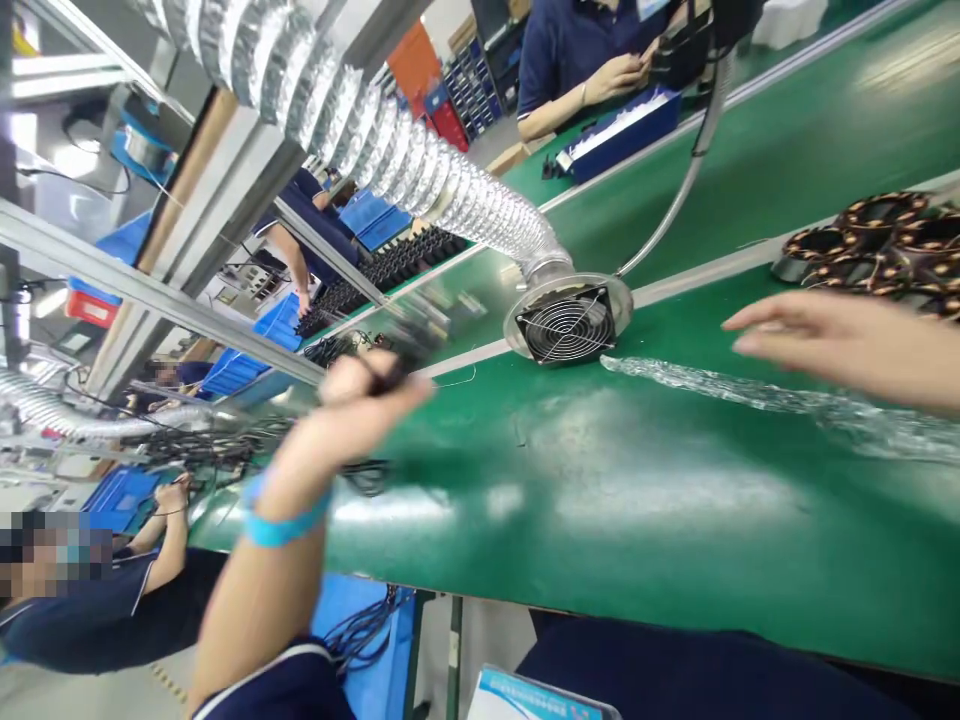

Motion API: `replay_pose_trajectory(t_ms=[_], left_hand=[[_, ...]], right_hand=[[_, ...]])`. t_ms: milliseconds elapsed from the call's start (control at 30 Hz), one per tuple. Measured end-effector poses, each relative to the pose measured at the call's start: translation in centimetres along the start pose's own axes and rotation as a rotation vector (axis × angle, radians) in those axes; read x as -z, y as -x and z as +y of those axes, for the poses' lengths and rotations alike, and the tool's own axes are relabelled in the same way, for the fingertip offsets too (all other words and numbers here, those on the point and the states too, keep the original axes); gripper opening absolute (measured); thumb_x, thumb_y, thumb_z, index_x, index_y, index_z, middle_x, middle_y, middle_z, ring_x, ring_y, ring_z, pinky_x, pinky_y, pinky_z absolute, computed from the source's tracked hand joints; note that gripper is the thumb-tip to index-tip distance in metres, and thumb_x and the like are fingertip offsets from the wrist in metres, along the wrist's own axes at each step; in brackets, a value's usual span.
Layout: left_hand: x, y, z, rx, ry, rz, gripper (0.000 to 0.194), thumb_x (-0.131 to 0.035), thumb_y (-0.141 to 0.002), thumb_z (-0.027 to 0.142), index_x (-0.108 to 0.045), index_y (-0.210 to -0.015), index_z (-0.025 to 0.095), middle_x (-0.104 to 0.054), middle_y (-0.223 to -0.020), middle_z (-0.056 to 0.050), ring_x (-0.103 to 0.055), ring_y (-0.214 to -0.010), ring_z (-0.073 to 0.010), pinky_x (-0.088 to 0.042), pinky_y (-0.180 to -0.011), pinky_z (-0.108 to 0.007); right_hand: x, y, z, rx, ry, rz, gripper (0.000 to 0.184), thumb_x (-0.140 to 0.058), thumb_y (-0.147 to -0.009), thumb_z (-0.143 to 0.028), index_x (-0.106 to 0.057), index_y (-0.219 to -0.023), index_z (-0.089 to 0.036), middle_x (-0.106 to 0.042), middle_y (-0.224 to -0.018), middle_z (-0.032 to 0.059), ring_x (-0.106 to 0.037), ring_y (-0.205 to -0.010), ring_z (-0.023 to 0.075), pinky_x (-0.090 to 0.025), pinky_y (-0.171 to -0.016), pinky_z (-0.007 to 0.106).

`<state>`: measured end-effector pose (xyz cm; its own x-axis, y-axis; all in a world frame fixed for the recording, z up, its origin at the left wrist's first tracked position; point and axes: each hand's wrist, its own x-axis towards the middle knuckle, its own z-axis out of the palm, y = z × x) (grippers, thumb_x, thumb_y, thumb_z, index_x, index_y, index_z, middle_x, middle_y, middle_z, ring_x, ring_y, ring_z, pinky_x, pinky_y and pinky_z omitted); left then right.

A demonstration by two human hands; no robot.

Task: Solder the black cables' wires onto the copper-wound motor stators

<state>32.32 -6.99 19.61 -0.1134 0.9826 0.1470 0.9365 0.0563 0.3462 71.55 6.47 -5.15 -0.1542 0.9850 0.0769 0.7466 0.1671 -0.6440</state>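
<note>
My left hand [360,400], with a blue band [285,520] on its wrist, is raised over the far left part of the green table [570,510]. Motion smears it, but its fingers look closed round a dark object [411,345] whose kind I cannot make out. At the right, my right hand [832,340] hovers with fingers stretched out and nothing in them. Below it lies a crumpled strip of clear plastic [750,392]. Several ring-shaped motor stators with copper windings [817,243] sit just beyond that hand.
A fan with a wire guard [568,328] ends a silver flexible duct [450,190] at the table's middle. Across the table a co-worker's hands [619,78] are near a blue box [622,135]. Black cables [367,640] hang in a blue bin below left.
</note>
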Motion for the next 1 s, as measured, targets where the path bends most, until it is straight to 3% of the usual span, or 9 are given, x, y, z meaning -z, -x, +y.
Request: replay_pose_trajectory(t_ms=[67,133,233,333,600,733,833,900,1000], left_hand=[[-5.8,1.3,1.5,-0.108,-0.07,-0.533,0.021,-0.067,-0.087,0.033,-0.071,-0.077,0.015,-0.068,-0.068,0.0,-0.062,-0.067,-0.0161,-0.048,-0.064,-0.028],[-11.9,3.1,3.2,-0.2,-0.204,-0.829,0.022,-0.06,-0.09,0.034,-0.074,-0.091,0.017,-0.076,-0.084,-0.006,-0.071,-0.081,-0.0235,-0.053,-0.071,-0.032],[-18.2,5.4,5.8,-0.258,-0.317,-0.93,0.032,-0.055,-0.092,0.04,-0.071,-0.11,0.019,-0.078,-0.102,-0.012,-0.074,-0.098,-0.0317,-0.059,-0.08,-0.04],[-21.3,6.1,8.3,-0.311,-0.281,-0.916,0.036,-0.052,-0.095,0.041,-0.067,-0.118,0.019,-0.078,-0.106,-0.011,-0.075,-0.1,-0.0309,-0.061,-0.081,-0.04],[-22.2,3.0,8.7,-0.444,-0.175,-0.789,0.07,-0.075,-0.082,0.053,-0.058,-0.129,0.004,-0.06,-0.134,-0.023,-0.055,-0.131,-0.0372,-0.044,-0.113,-0.052],[-20.8,0.9,8.1,-0.38,0.431,-0.699,0.096,-0.087,-0.069,0.048,-0.04,-0.148,0.019,-0.046,-0.151,-0.019,-0.058,-0.126,-0.0339,-0.05,-0.107,-0.052],[-21.2,0.5,9.0,-0.208,0.989,-0.745,0.059,-0.082,-0.075,0.049,-0.06,-0.12,0.018,-0.068,-0.104,-0.009,-0.066,-0.079,-0.0188,-0.058,-0.073,-0.035],[-21.7,0.7,9.4,-0.031,1.247,-0.732,0.043,-0.083,-0.073,0.048,-0.062,-0.092,0.017,-0.062,-0.073,0.0,-0.056,-0.058,-0.0101,-0.05,-0.058,-0.025],[-21.4,1.0,9.1,0.176,1.453,-0.506,0.042,-0.086,-0.067,0.044,-0.059,-0.084,0.017,-0.058,-0.068,0.005,-0.05,-0.054,-0.0052,-0.045,-0.054,-0.02]], right_hand=[[-0.9,-0.3,0.1,0.0,0.02,-0.137,0.045,-0.081,-0.079,-0.047,-0.07,-0.108,-0.015,-0.067,-0.103,0.0087,-0.057,-0.062,0.0112,-0.046,-0.059,0.028],[-2.2,-0.4,0.2,-0.002,0.031,-0.191,0.041,-0.084,-0.071,-0.046,-0.072,-0.095,-0.015,-0.068,-0.098,0.0092,-0.05,-0.051,0.01,-0.036,-0.051,0.027],[-3.3,-0.2,0.3,-0.005,-0.003,-0.243,0.028,-0.078,-0.076,-0.043,-0.066,-0.072,-0.018,-0.063,-0.071,0.0023,-0.045,-0.047,0.0113,-0.026,-0.048,0.025],[-2.9,0.0,-0.2,0.021,-0.107,-0.292,0.032,-0.077,-0.075,-0.044,-0.06,-0.062,-0.02,-0.057,-0.059,-0.0004,-0.046,-0.05,0.0127,-0.026,-0.05,0.025],[1.3,2.1,-5.9,0.075,-0.691,-0.072,0.031,-0.061,-0.083,-0.051,-0.051,-0.091,-0.023,-0.063,-0.08,0.0022,-0.056,-0.064,0.0125,-0.044,-0.058,0.03],[3.3,3.7,-12.1,0.025,-1.113,0.037,0.022,-0.06,-0.077,-0.028,-0.045,-0.093,-0.025,-0.037,-0.061,-0.0075,-0.033,-0.046,0.0073,-0.022,-0.044,0.024],[3.9,4.1,-15.4,0.023,-1.401,0.004,0.023,-0.063,-0.079,-0.033,-0.045,-0.088,-0.023,-0.032,-0.065,-0.0068,-0.028,-0.046,0.0059,-0.019,-0.043,0.024],[3.3,3.8,-15.7,0.088,-1.311,0.176,0.023,-0.059,-0.085,-0.039,-0.043,-0.085,-0.022,-0.032,-0.066,-0.0062,-0.029,-0.047,0.0063,-0.022,-0.045,0.025],[1.0,3.7,-14.0,0.184,-0.808,0.373,0.02,-0.05,-0.094,-0.041,-0.047,-0.089,-0.022,-0.043,-0.069,-0.0039,-0.041,-0.055,0.0095,-0.033,-0.054,0.027]])
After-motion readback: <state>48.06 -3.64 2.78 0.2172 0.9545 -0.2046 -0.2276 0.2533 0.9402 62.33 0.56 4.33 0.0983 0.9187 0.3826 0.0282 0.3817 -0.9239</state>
